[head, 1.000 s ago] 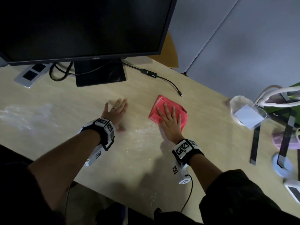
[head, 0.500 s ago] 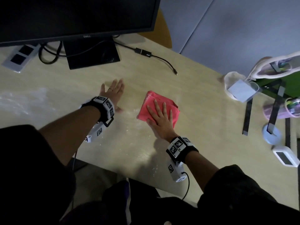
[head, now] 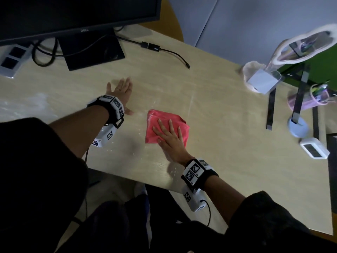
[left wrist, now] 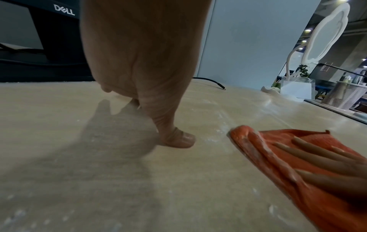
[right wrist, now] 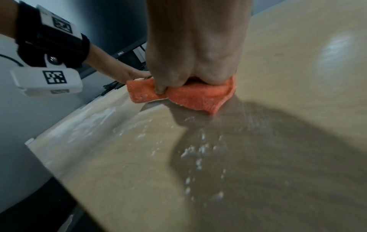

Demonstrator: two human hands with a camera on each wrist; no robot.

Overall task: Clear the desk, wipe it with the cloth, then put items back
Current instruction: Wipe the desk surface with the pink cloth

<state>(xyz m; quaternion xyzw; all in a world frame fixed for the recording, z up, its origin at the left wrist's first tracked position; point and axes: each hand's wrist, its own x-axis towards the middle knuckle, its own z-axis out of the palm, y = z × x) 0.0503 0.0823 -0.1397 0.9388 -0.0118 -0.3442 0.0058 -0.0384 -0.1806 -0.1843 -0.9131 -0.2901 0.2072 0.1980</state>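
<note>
Flat-fingered right hand (head: 170, 138) grip presses cloth (head: 155, 132); left hand (head: 120, 92) splayed on desk (head: 228, 143) (crumbs show in right-wrist view).

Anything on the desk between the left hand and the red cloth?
No object: only bare desk dusted with white powder separates the left hand from the red cloth. The left wrist view shows it best.

The black flat-screen monitor (head: 76, 13) is cut off by the top and left edges in the head view. The folded red cloth (head: 165, 128) is partly hidden under the right hand (head: 170, 137); in the left wrist view it runs off the right and bottom edges. The pale wooden tabletop (right wrist: 298, 78) is motion-blurred in the right wrist view. The small white clock's (head: 314, 150) digits are too small to read.
</note>
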